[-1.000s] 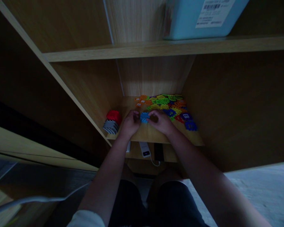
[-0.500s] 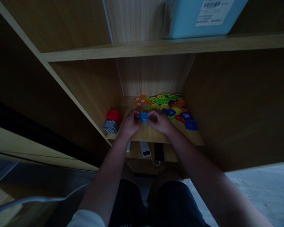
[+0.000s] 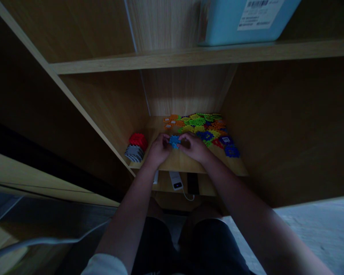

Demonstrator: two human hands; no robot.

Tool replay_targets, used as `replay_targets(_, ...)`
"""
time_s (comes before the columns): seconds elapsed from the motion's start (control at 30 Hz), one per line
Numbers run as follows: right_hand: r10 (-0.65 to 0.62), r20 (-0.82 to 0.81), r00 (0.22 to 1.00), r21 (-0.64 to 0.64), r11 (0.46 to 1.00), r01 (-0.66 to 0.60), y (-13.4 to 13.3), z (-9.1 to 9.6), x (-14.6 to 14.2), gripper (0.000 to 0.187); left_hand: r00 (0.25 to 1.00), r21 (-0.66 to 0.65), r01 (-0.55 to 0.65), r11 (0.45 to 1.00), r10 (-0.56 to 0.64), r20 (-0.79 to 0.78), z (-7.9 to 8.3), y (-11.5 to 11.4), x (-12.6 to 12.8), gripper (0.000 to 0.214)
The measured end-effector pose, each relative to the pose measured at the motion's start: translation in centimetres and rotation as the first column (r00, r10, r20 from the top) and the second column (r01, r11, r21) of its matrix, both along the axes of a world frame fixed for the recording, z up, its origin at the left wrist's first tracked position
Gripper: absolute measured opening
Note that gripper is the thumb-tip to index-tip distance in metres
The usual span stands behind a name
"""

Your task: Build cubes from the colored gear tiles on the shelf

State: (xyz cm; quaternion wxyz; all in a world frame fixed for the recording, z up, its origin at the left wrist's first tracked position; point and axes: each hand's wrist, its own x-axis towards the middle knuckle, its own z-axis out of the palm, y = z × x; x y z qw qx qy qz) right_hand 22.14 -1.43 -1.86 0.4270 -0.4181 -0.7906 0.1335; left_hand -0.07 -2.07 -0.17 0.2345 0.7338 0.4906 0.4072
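Between my two hands, just above the shelf board [image 3: 180, 162], is a light blue toothed building piece [image 3: 174, 141]. It seems to be made of more than one joined part, though the dim light blurs the detail. My left hand [image 3: 159, 147] pinches its left edge with curled fingers. From the other side my right hand [image 3: 193, 145] grips the right edge between thumb and fingers. Behind my right hand lies a spread of toothed pieces [image 3: 197, 122] in green, yellow, orange, red and blue.
Grey toothed pieces [image 3: 134, 153] and a red block [image 3: 138, 141] stand at the shelf's left side. Dark blue pieces [image 3: 232, 151] lie at the right. Below are a white power bank [image 3: 176, 180] with a cable and a black flat object [image 3: 193, 183]. A light blue bin [image 3: 226, 23] sits above.
The light blue piece has tilted slightly between my fingers, so its outline looks different. Both hands stay in nearly the same place.
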Motion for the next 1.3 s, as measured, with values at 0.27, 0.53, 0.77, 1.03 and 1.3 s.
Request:
replay_targets(0.27,-0.025,-0.006,1.0,-0.048,0.999,0.024,-0.07,-0.24,0.21,0.037,0.999,0.005,-0.046,0.999,0.046,0.009,-0.04,0.05,0.09,0.034)
replay_targets(0.53,-0.009,-0.007,1.0,-0.055,0.998,0.008,0.28,-0.76,0.2,0.042,0.994,-0.01,-0.111,0.994,0.111,0.007,-0.07,0.04,0.08,0.033)
replay_targets(0.77,-0.007,-0.019,1.0,-0.055,0.998,0.006,0.38,-0.8,0.14,0.043,0.991,-0.002,-0.134,0.991,0.134,-0.011,-0.55,0.34,-0.09,0.034)
replay_targets(1.03,-0.001,-0.017,1.0,-0.031,1.0,0.001,0.27,-0.79,0.24,0.043,0.986,0.005,-0.169,0.986,0.169,-0.015,-0.5,0.33,-0.05,0.032)
replay_targets(1.3,0.003,-0.001,1.0,-0.05,0.999,-0.003,0.21,-0.47,0.14,0.039,0.987,0.018,-0.159,0.987,0.159,-0.021,-0.62,0.29,-0.1,0.033)
